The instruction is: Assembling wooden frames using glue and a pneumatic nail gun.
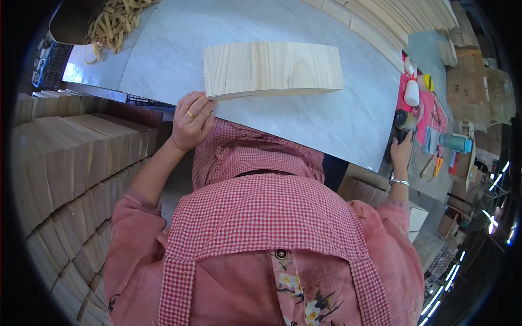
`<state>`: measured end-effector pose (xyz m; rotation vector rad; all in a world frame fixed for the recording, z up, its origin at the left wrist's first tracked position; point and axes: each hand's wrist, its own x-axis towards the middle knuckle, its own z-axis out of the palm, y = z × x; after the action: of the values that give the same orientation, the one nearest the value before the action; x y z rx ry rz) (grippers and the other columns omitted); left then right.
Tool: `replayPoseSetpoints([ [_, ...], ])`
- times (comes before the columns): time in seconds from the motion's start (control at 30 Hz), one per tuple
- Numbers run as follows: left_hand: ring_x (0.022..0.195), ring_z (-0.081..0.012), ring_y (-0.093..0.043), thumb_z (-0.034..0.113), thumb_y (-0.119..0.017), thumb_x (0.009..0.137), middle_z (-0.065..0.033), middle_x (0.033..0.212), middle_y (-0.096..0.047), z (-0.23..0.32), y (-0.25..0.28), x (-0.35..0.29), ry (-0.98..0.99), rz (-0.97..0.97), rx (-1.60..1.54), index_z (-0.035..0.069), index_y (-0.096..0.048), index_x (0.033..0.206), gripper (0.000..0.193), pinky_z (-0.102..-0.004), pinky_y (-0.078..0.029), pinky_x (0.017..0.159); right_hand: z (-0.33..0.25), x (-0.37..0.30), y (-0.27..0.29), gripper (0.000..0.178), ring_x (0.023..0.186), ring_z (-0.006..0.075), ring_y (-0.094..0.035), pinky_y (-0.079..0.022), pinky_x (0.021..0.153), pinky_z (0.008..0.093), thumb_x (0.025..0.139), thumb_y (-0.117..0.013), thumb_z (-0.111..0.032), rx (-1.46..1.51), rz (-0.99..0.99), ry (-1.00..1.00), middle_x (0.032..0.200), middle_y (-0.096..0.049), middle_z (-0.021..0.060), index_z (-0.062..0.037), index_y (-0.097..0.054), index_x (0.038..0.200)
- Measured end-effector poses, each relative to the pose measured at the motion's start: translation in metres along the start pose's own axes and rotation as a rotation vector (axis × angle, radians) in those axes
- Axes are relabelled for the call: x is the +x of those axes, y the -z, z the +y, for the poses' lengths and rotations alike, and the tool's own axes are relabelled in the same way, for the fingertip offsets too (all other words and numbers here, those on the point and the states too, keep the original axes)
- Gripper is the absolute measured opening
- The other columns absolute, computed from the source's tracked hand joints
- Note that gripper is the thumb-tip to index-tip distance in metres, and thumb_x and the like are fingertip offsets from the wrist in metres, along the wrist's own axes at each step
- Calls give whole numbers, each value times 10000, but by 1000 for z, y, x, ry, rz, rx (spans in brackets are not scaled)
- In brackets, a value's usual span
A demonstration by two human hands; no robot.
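Beside the wooden block [273, 68], left hand [193, 120], bent fingers together; right hand [401, 151] outstretched, both grips unclear.

This view comes from the left of 2 fisheye cameras worn on the head, looking steeply down the wearer's front. The pink shirt [234, 288] at the lower rim is nearest the lens; the checked apron [272, 212] comes next. Farther off lies the worktop [326, 119], its near edge slanting down to the near right corner, its far side partly cut off above. The wide field takes in the left hand [193, 117] at the near edge and the right hand [401, 149] by the right edge.
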<state>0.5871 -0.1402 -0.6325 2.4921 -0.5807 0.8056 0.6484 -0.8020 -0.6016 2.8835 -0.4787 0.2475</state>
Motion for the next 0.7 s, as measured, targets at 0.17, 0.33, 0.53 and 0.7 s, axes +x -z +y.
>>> replayPoseSetpoints([
  [0.17, 1116, -334, -608, 21, -700, 793, -115, 1195, -654, 6, 6, 0, 73, -37, 44, -6, -703, 1088, 296, -461, -477, 1034, -104, -15, 44, 470, 856, 306, -666, -554, 761, 395, 911, -673, -180, 348, 274, 164, 1180, -635, 169, -40, -551, 1343],
  [0.33, 1058, -362, -590, -18, -659, 809, -141, 1159, -646, 13, 9, 1, 132, -81, 1, -12, -681, 1120, 312, -488, -438, 1070, -237, -43, 87, 407, 742, 160, -601, -511, 685, 271, 845, -636, -21, 1168, -85, 280, 1118, -671, 83, -43, -631, 1252],
  [0.53, 1054, -402, -554, 78, -671, 786, -202, 1223, -583, 21, 10, -7, 175, -164, -28, -4, -645, 1220, 442, -461, -452, 949, -287, -46, 47, 413, 797, 228, -588, -493, 737, 314, 853, -655, -104, 1294, -66, 452, 1029, -651, 112, -60, -635, 1262],
  [0.7, 953, -355, -531, 172, -710, 777, -159, 1095, -566, 50, 20, -1, 69, -110, 93, 28, -656, 1159, 412, -465, -435, 882, -280, -40, 59, 381, 740, 256, -591, -492, 714, 329, 796, -641, -53, 1279, -167, 412, 944, -648, 128, -25, -667, 1175],
])
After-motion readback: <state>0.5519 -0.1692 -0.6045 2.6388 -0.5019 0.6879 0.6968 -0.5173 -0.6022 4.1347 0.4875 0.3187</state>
